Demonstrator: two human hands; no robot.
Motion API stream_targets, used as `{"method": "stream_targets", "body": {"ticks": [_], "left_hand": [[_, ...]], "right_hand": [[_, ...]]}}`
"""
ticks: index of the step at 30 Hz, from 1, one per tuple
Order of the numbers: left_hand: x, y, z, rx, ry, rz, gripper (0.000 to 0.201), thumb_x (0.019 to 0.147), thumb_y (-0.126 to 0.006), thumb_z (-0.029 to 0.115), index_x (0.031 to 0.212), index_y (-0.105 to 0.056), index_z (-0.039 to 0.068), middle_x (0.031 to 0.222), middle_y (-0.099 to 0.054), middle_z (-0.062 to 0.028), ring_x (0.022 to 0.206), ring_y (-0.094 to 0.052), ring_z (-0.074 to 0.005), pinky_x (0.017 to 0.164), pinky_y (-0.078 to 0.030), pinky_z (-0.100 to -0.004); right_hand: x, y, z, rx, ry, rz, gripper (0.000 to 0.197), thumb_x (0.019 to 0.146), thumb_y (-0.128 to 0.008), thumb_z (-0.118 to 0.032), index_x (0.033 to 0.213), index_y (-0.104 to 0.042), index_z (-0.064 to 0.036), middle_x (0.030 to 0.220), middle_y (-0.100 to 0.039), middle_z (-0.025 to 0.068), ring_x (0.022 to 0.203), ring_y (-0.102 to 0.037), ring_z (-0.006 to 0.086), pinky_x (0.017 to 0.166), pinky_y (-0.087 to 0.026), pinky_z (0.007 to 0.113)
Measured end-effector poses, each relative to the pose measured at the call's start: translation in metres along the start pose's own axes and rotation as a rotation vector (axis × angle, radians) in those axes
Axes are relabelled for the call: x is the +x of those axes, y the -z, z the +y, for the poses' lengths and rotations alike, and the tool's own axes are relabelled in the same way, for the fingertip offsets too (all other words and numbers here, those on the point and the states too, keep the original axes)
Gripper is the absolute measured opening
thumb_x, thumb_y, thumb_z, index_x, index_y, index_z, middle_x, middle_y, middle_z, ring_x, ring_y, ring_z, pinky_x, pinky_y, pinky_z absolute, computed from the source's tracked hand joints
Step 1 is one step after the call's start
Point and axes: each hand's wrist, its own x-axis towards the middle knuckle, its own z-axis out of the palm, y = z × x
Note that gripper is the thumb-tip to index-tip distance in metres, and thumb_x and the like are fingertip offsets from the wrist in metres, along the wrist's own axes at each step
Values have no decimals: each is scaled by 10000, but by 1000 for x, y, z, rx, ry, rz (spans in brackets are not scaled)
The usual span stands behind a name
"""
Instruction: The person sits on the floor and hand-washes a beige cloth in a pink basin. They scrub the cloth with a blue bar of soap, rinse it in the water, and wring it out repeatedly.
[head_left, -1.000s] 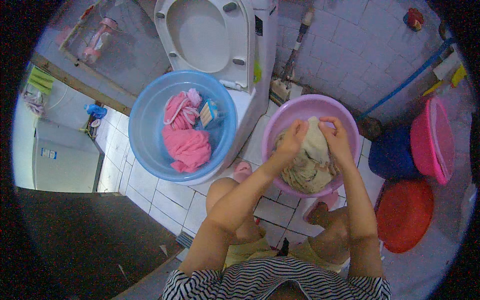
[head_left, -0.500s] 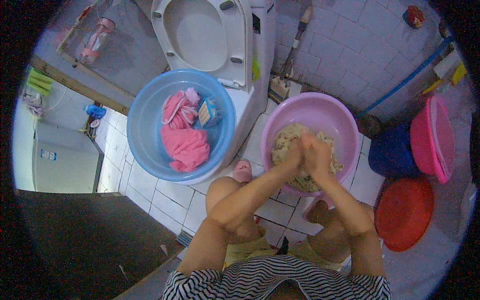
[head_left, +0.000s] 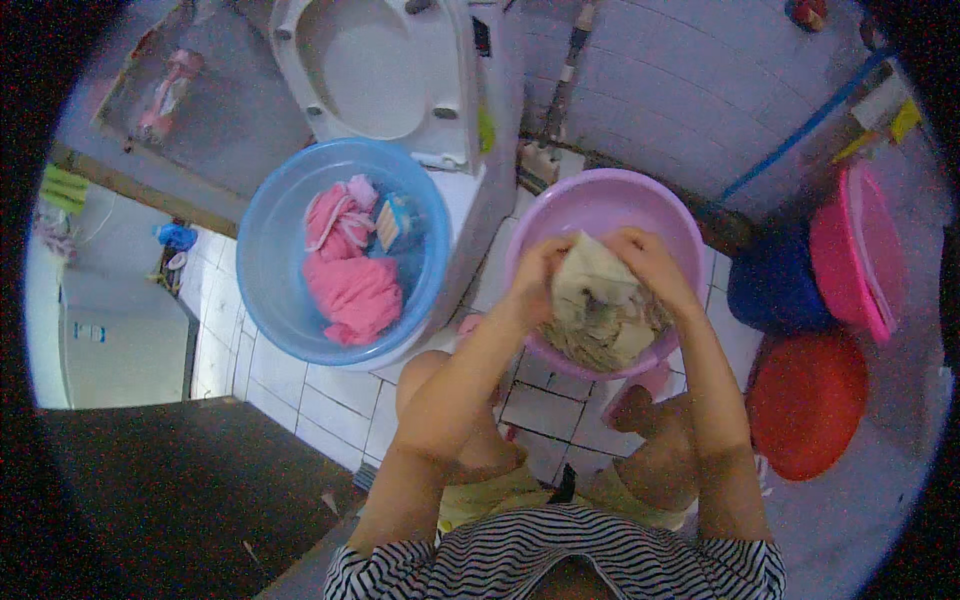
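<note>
A pale cream garment with darker markings (head_left: 605,315) lies bunched in a pink-purple basin (head_left: 655,200) on the floor. My left hand (head_left: 540,272) is closed on its left upper edge. On the other side, my right hand (head_left: 648,260) grips the upper right edge, and a fold of the cloth stands up to a peak between both hands. To the left, a blue basin (head_left: 265,300) holds pink cloth items (head_left: 350,290) and a blue-and-white packet (head_left: 393,222); neither hand touches these.
Behind the blue basin stands a toilet with its seat raised (head_left: 455,90). At the right are a dark blue bucket (head_left: 775,290), a bright pink basin (head_left: 855,250) and a red basin (head_left: 810,405). A long-handled tool (head_left: 567,75) leans against the tiled wall.
My hands were pressed together over the garment; now they are apart and hold its upper edge spread between them. The whole view has shifted slightly.
</note>
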Motion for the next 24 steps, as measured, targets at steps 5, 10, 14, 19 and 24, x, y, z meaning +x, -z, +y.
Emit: {"method": "stream_targets", "body": {"ticks": [5, 10, 14, 19, 24], "left_hand": [[-4, 8, 0, -36, -41, 61, 354, 900, -473, 308, 1170, -490, 80, 1066, -587, -83, 932, -584, -235, 814, -485, -395], [-3, 12, -22, 69, 199, 114, 359, 902, -484, 319, 1187, -478, 100, 1074, -568, -58, 955, -568, -183, 792, -501, -342], [17, 29, -30, 133, 142, 17, 321, 900, -483, 309, 1147, -499, 104, 1062, -560, -36, 970, -556, -155, 783, -501, -323], [4, -9, -17, -45, 14, 147, 304, 885, -470, 300, 1104, -518, 95, 1050, -570, -38, 963, -562, -169, 803, -486, -345], [13, 2, -25, 43, -158, 195, 324, 885, -454, 309, 1113, -518, 87, 1085, -567, -49, 987, -558, -183, 846, -464, -362]], "right_hand": [[-9, 11, -17, 217, 102, -29, 261, 829, -606, -303, 910, -616, -56, 824, -588, -6, 756, -523, 87, 664, -439, 265], [-10, 2, -23, 201, 97, 82, 296, 782, -654, -287, 935, -581, -44, 853, -580, 40, 778, -543, 148, 707, -442, 292], [-18, -21, -23, -354, 444, 569, 356, 731, -687, -281, 959, -541, -51, 951, -540, 105, 925, -521, 270, 766, -438, 357], [-48, -46, -31, -462, 583, 261, 342, 750, -664, -277, 970, -529, -51, 962, -519, 130, 986, -498, 330, 799, -436, 421], [-47, -49, -17, -328, 537, 190, 225, 781, -619, -197, 937, -539, -56, 909, -527, 120, 875, -532, 308, 744, -436, 399]]}}
